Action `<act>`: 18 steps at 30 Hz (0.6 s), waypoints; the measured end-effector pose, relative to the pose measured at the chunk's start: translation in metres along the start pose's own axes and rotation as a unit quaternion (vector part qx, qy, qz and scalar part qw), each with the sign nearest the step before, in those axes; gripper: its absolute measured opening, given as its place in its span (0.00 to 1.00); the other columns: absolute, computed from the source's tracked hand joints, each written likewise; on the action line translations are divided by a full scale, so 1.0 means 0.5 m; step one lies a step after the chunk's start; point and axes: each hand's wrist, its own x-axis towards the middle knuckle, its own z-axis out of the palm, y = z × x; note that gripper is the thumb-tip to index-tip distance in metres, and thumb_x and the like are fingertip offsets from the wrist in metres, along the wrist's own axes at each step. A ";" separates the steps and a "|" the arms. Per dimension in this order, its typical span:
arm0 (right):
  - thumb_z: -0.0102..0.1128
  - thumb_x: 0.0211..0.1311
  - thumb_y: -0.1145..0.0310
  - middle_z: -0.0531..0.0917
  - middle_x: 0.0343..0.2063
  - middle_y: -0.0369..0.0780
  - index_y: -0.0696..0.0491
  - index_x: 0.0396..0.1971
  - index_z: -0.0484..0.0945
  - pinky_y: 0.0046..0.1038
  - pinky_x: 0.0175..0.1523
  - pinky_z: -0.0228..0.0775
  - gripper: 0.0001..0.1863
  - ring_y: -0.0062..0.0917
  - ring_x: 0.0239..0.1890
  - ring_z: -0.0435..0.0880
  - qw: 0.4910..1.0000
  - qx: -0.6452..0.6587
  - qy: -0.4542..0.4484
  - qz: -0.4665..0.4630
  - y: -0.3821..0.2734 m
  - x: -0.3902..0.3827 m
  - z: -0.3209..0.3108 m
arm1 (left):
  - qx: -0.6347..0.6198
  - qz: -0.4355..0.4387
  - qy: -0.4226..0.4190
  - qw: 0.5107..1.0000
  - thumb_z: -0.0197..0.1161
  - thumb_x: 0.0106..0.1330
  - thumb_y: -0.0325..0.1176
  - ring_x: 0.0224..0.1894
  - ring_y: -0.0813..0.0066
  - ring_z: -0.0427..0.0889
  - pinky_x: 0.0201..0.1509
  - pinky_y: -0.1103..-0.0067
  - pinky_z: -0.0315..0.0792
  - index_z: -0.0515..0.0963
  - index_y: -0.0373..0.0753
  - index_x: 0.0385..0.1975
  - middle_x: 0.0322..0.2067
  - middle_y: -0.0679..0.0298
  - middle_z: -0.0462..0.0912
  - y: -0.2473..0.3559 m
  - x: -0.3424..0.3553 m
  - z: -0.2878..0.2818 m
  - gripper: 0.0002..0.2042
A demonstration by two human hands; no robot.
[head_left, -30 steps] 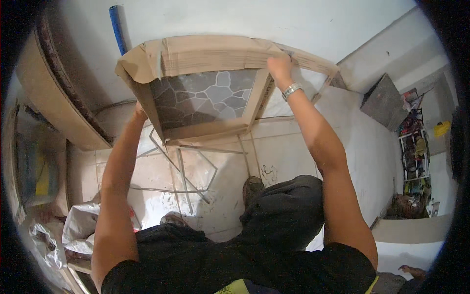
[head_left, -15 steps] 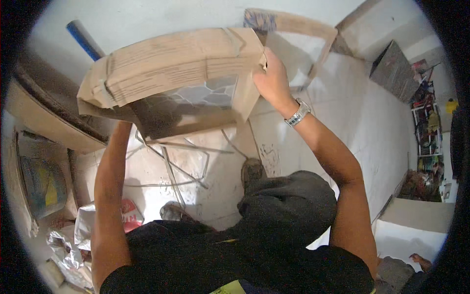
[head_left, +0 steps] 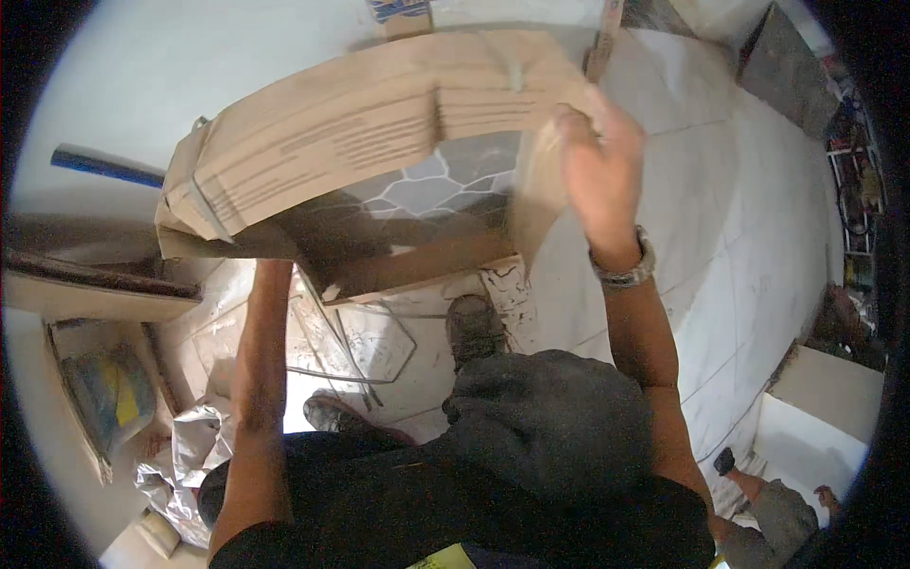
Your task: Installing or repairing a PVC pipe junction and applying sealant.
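Cardboard (head_left: pixel 322 128) wraps stone-patterned tile (head_left: pixel 422 195), seemingly gripped by right hand (head_left: pixel 607 166).

Uneven indoor light as I am seeing it through a fisheye lens: black vignetting is framing the view, and straight edges are bowing toward the rim. The floor (head_left: pixel 301 353) is glaring almost white beside my left forearm (head_left: pixel 258 365). Light is catching the upper side of the carton (head_left: pixel 370 100), while shadow is darkening part of the patterned panel (head_left: pixel 417 194) inside. My right fingers (head_left: pixel 618 119) are appearing smeared; grain is speckling my black shirt (head_left: pixel 398 517).
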 end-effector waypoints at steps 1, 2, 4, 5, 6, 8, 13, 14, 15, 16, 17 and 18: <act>0.57 0.61 0.70 0.85 0.30 0.51 0.60 0.34 0.80 0.40 0.41 0.74 0.09 0.48 0.33 0.84 0.995 0.053 -0.043 0.073 0.012 0.018 -0.024 | -0.002 -0.004 -0.002 1.000 0.47 0.75 0.50 0.51 0.63 0.78 0.54 0.68 0.74 0.73 0.33 0.55 0.51 0.56 0.78 -0.020 -0.007 0.025 0.25; 0.58 0.61 0.69 0.85 0.32 0.50 0.60 0.36 0.82 0.39 0.42 0.75 0.10 0.46 0.34 0.84 0.982 0.097 -0.080 0.144 0.028 0.036 -0.058 | -0.009 -0.012 -0.012 1.000 0.47 0.75 0.50 0.51 0.63 0.78 0.54 0.68 0.74 0.73 0.33 0.55 0.51 0.56 0.78 -0.050 -0.005 0.066 0.25; 0.57 0.62 0.70 0.86 0.32 0.44 0.62 0.40 0.82 0.33 0.43 0.73 0.12 0.34 0.34 0.81 0.989 0.030 -0.038 0.142 0.093 0.063 -0.080 | -0.018 -0.021 -0.022 0.999 0.47 0.75 0.49 0.51 0.63 0.78 0.53 0.68 0.74 0.73 0.33 0.54 0.50 0.56 0.79 -0.098 -0.014 0.125 0.24; 0.57 0.63 0.70 0.86 0.33 0.38 0.64 0.44 0.81 0.27 0.44 0.72 0.15 0.23 0.34 0.78 0.990 -0.030 0.002 0.139 0.134 0.081 -0.089 | -0.021 -0.025 -0.026 0.999 0.47 0.75 0.49 0.51 0.64 0.78 0.53 0.68 0.74 0.73 0.33 0.54 0.50 0.56 0.79 -0.122 -0.019 0.157 0.24; 0.57 0.63 0.70 0.86 0.33 0.38 0.64 0.44 0.81 0.27 0.44 0.72 0.15 0.23 0.34 0.78 0.990 -0.031 0.002 0.134 0.187 0.104 -0.093 | -0.024 -0.022 -0.030 0.999 0.47 0.75 0.49 0.50 0.64 0.78 0.53 0.69 0.74 0.74 0.33 0.54 0.50 0.56 0.79 -0.137 -0.021 0.190 0.24; 0.57 0.63 0.71 0.86 0.34 0.39 0.61 0.45 0.83 0.27 0.45 0.73 0.14 0.23 0.36 0.80 0.986 -0.127 0.037 0.104 0.294 0.156 -0.110 | -0.032 -0.015 -0.041 0.999 0.47 0.75 0.48 0.50 0.64 0.79 0.52 0.69 0.75 0.74 0.33 0.54 0.50 0.56 0.79 -0.170 -0.017 0.269 0.24; 0.58 0.66 0.70 0.86 0.43 0.42 0.59 0.51 0.82 0.28 0.49 0.76 0.16 0.25 0.43 0.83 0.930 -0.330 0.012 -0.162 0.454 0.285 -0.136 | -0.040 0.028 -0.033 0.998 0.47 0.75 0.47 0.49 0.64 0.79 0.51 0.69 0.75 0.74 0.32 0.53 0.49 0.56 0.80 -0.247 0.030 0.479 0.23; 0.58 0.67 0.70 0.85 0.47 0.43 0.58 0.53 0.81 0.28 0.50 0.76 0.17 0.26 0.45 0.83 0.964 -0.238 0.040 -0.112 0.491 0.300 -0.130 | -0.055 0.036 -0.024 0.998 0.47 0.75 0.47 0.49 0.65 0.79 0.51 0.69 0.75 0.74 0.32 0.53 0.48 0.56 0.80 -0.254 0.034 0.509 0.23; 0.58 0.67 0.70 0.85 0.47 0.43 0.58 0.53 0.81 0.28 0.50 0.76 0.17 0.26 0.45 0.83 0.967 -0.222 0.031 -0.121 0.494 0.305 -0.102 | -0.085 0.051 -0.005 0.995 0.47 0.75 0.47 0.48 0.65 0.79 0.51 0.69 0.75 0.74 0.32 0.53 0.48 0.57 0.80 -0.242 0.040 0.519 0.22; 0.57 0.68 0.69 0.85 0.48 0.42 0.58 0.54 0.80 0.28 0.51 0.76 0.17 0.26 0.45 0.83 0.955 -0.279 0.002 -0.097 0.498 0.297 -0.081 | -0.152 0.064 0.016 0.986 0.46 0.75 0.45 0.45 0.66 0.80 0.48 0.69 0.76 0.75 0.32 0.50 0.45 0.57 0.81 -0.234 0.045 0.533 0.21; 0.56 0.69 0.68 0.84 0.49 0.41 0.58 0.55 0.80 0.28 0.51 0.76 0.18 0.26 0.46 0.83 0.937 -0.341 -0.028 -0.073 0.508 0.296 -0.070 | -0.220 0.073 0.032 0.972 0.46 0.75 0.44 0.42 0.67 0.81 0.45 0.69 0.76 0.76 0.32 0.47 0.42 0.57 0.81 -0.228 0.044 0.554 0.20; 0.56 0.69 0.66 0.85 0.48 0.42 0.58 0.54 0.80 0.30 0.51 0.76 0.18 0.27 0.45 0.83 0.969 -0.238 -0.016 -0.067 0.533 0.316 -0.075 | -0.130 0.045 0.038 0.990 0.44 0.75 0.40 0.42 0.67 0.80 0.48 0.69 0.75 0.76 0.31 0.46 0.40 0.57 0.81 -0.225 0.031 0.555 0.18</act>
